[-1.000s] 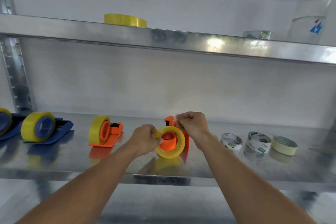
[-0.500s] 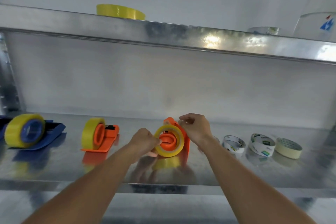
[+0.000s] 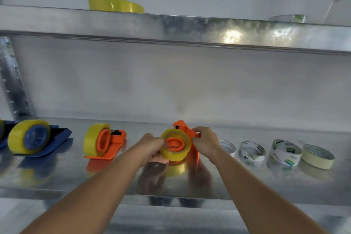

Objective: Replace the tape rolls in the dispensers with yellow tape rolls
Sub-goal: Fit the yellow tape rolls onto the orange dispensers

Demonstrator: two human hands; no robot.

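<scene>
A person's two bare forearms reach forward over a shiny galvanised metal shelf (image 3: pixel 57 180). At the centre of that shelf stands an orange plastic tape dispenser (image 3: pixel 187 132), with a roll of translucent yellow packing tape (image 3: pixel 175 155) sitting around its orange round hub. The left hand (image 3: pixel 152 145) grips the near left edge of this yellow roll, fingers curled around it. The right hand (image 3: pixel 206 141) pinches the orange dispenser's upper right arm between thumb and fingers, just beside the roll. To the left on the same shelf stands a second orange dispenser (image 3: pixel 114 143) already carrying a yellow tape roll (image 3: pixel 93 141), and farther left a dark blue dispenser (image 3: pixel 55 137) with another yellow roll (image 3: pixel 18 138) on a blue hub. To the right of the hands, four loose rolls lie in a row: a white roll (image 3: pixel 228 147) partly hidden behind the right wrist, two white printed rolls (image 3: pixel 251 152) (image 3: pixel 284 153), and a cream masking tape roll (image 3: pixel 317 156). On the upper metal shelf (image 3: pixel 171 28), a flat yellow tape roll (image 3: pixel 115 4) lies to the left, and a blurred clear roll (image 3: pixel 286 18) to the right.
</scene>
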